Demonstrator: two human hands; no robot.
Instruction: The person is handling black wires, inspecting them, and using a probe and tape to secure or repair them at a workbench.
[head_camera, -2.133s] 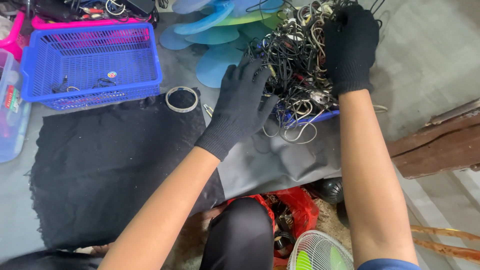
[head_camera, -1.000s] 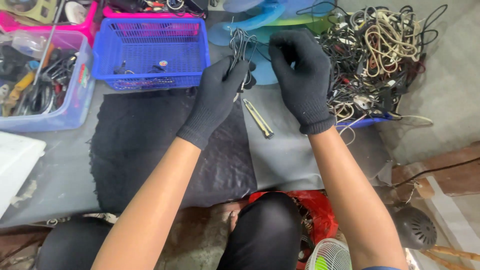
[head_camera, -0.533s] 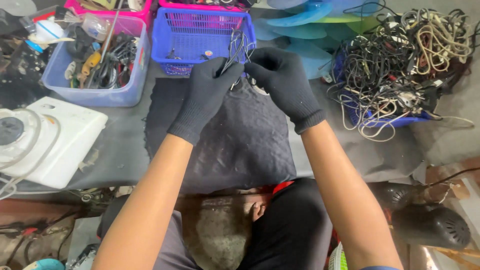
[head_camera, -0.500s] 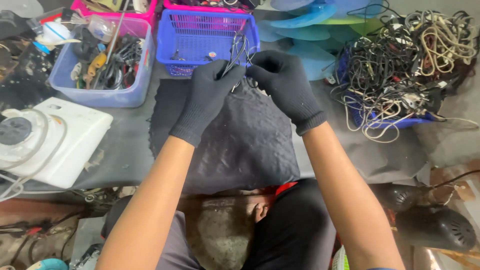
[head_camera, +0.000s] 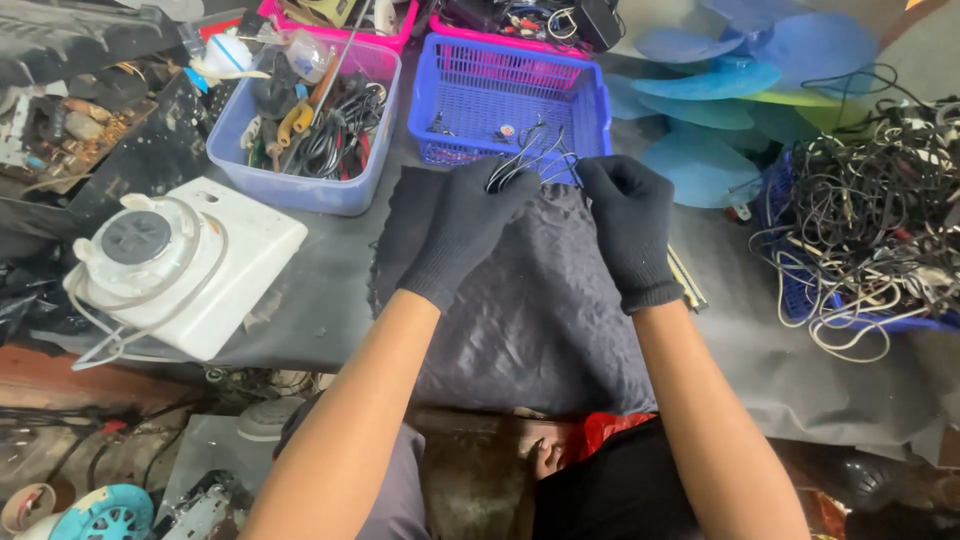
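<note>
We see both gloved hands raised over the dark cloth (head_camera: 530, 300), just in front of the blue basket (head_camera: 505, 100). The left hand (head_camera: 465, 225) and right hand (head_camera: 630, 225) each pinch a small tangle of thin black wires (head_camera: 535, 160) held between them; how many strands there are, we cannot quite tell.

Setting: a repair or salvage workshop for small electrical goods. Beyond the gloved hands stand a blue basket (head_camera: 505, 95) of parts and a tool-filled tub (head_camera: 310, 120). To their right lies a tangled wire pile (head_camera: 870, 230), with fan blades (head_camera: 720, 90) behind.
</note>
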